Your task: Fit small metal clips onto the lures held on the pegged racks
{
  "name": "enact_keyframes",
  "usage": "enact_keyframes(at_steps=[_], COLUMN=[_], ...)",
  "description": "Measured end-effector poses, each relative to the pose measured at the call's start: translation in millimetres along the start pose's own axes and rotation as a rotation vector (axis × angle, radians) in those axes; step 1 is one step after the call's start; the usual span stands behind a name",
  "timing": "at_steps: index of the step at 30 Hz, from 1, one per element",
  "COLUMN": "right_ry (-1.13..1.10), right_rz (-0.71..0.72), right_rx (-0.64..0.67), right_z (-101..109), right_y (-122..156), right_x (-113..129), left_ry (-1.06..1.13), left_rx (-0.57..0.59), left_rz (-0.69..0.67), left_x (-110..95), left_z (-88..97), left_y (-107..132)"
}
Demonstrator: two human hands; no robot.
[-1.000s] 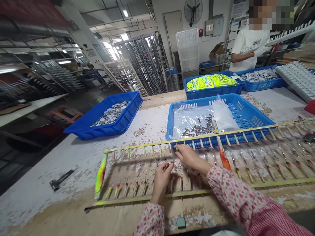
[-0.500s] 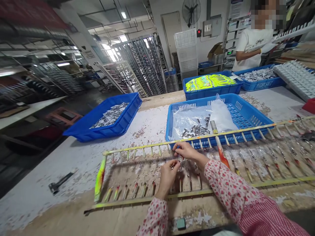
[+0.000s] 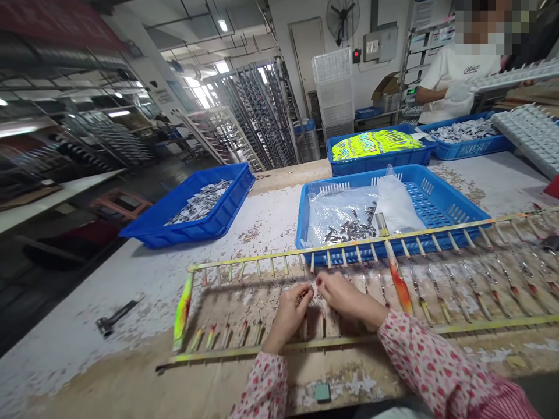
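Observation:
A long yellow-painted rack (image 3: 271, 349) lies across the table, with rows of short pegs along both rails. Small metal pieces (image 3: 454, 285) with wire ends span the gap between the pegs on its right part. Over the rack's middle, my left hand (image 3: 288, 311) is closed, and shiny small metal pieces show between its fingers. Close to its fingertips is my right hand (image 3: 343, 295), its fingers bent together and slightly blurred. Whatever the right fingers pinch is hidden. Left of my hands, the near rail's pegs (image 3: 227, 334) carry no metal pieces across to the far rail.
Behind the rack stands a blue basket (image 3: 454, 174) with plastic bags and dark metal pieces. A deep blue tray (image 3: 218, 218) holds flat pieces at left. Farther back are a tray of yellow pieces (image 3: 379, 144) and a co-worker (image 3: 467, 75). A hammer-like tool (image 3: 114, 319) lies left.
My right hand has come back from the far rail, nearer to me and slightly right. My left hand has shifted a little left. The co-worker's long white rack has dropped lower.

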State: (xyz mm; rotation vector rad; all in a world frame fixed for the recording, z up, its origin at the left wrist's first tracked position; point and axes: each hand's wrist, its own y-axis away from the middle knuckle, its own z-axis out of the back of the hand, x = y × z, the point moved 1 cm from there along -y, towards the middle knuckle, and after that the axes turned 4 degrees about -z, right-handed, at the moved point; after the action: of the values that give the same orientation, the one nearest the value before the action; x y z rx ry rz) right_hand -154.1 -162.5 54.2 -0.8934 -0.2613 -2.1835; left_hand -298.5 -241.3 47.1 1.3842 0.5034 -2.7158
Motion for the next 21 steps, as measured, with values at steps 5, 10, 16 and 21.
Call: enact_keyframes(at_steps=[5,10,16,21], right_ry=[-0.064,-0.124,-0.233,-0.249], right_rz=[0.052,-0.039,-0.101,-0.087], right_rx=[0.133,0.03,-0.036,-0.076], right_z=[-43,-62,-63,-65], right_y=[35,35,37,40], right_x=[0,-2,-6,-7], left_ry=[-0.05,-0.091,-0.074,-0.071], left_rx=[0.049,0.087,0.12,0.145], left_rz=[-0.026,-0.041,-0.035,-0.017], left_x=[0,-2,-3,0], left_z=[10.0,14.2,13.1,9.5], left_y=[-1,1,5,5])
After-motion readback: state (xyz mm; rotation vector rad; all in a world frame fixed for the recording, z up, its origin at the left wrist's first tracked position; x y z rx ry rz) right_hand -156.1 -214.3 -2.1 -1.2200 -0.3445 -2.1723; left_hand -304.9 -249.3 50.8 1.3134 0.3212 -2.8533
